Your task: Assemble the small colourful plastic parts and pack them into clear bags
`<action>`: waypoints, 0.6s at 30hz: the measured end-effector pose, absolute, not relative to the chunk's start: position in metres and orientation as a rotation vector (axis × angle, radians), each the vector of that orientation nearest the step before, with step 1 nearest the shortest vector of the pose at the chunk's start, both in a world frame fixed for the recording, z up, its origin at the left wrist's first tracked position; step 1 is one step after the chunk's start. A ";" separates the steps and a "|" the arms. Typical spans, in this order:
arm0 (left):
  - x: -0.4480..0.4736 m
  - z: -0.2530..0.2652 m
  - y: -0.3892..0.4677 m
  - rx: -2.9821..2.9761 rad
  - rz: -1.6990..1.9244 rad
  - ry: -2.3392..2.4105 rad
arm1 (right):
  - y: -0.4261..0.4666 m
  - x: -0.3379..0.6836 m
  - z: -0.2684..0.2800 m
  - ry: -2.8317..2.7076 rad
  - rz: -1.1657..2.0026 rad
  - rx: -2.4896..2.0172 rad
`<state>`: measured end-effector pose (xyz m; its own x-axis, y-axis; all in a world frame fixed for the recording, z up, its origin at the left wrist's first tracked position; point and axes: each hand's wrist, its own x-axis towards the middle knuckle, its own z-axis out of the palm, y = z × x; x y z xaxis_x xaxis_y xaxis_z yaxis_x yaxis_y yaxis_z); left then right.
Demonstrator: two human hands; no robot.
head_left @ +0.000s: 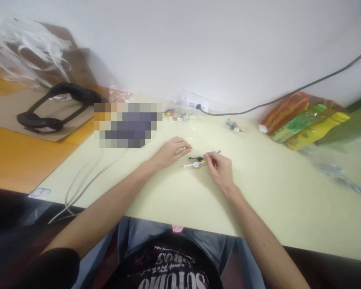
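My left hand (pixel 173 152) hovers just above the table, left of some small plastic pieces. Its thumb and forefinger are bent toward each other with a gap between them, and nothing shows in it. My right hand (pixel 221 170) is closed, fingertips pinched at the right end of the pieces. From it a black stick with a pointed tip and round middle (pixel 199 159) sticks out to the left. Below that lies a white stick with a round disc (pixel 196 165). A blue tip (pixel 219 151) pokes out behind my right fingers, which hide the rest.
More small colourful pieces lie at the back in a cluster (pixel 180 117) and in another (pixel 235 127). A white power strip (pixel 192 102) with a dark cable (pixel 276 94) is by the wall. Bottles (pixel 307 124) stand right; a black frame (pixel 60 106) and white cables (pixel 81 188) are left.
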<state>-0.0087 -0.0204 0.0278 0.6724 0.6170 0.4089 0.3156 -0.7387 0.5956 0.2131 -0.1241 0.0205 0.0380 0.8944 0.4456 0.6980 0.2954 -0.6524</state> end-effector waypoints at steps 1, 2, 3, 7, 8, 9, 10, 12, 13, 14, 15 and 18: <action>-0.011 0.029 -0.019 2.403 0.823 0.721 | -0.124 0.215 0.020 -1.692 0.271 -1.471; -0.013 0.031 -0.018 2.405 0.800 0.713 | -0.123 0.217 0.019 -1.685 0.256 -1.482; -0.015 0.032 -0.017 2.413 0.764 0.694 | -0.123 0.218 0.019 -1.689 0.243 -1.486; -0.014 0.034 -0.019 2.479 0.680 0.605 | -0.121 0.224 0.019 -1.910 0.190 -1.443; -0.013 0.034 -0.020 2.493 0.670 0.589 | -0.121 0.225 0.018 -2.004 0.162 -1.435; -0.011 0.034 -0.021 2.506 0.658 0.576 | -0.120 0.226 0.017 -2.095 0.132 -1.433; -0.010 0.034 -0.022 2.518 0.642 0.567 | -0.120 0.227 0.016 -2.171 0.103 -1.438; -0.008 0.033 -0.023 2.538 0.609 0.560 | -0.119 0.228 0.013 -2.259 0.071 -1.454; -0.007 0.032 -0.023 2.544 0.598 0.560 | -0.118 0.228 0.012 -2.278 0.073 -1.456; -0.006 0.031 -0.024 2.545 0.593 0.561 | -0.118 0.228 0.010 -2.288 0.083 -1.451; -0.006 0.030 -0.024 2.540 0.598 0.561 | -0.118 0.228 0.010 -2.291 0.096 -1.439; -0.003 0.026 -0.025 2.495 0.662 0.549 | -0.119 0.227 0.011 -2.258 0.112 -1.387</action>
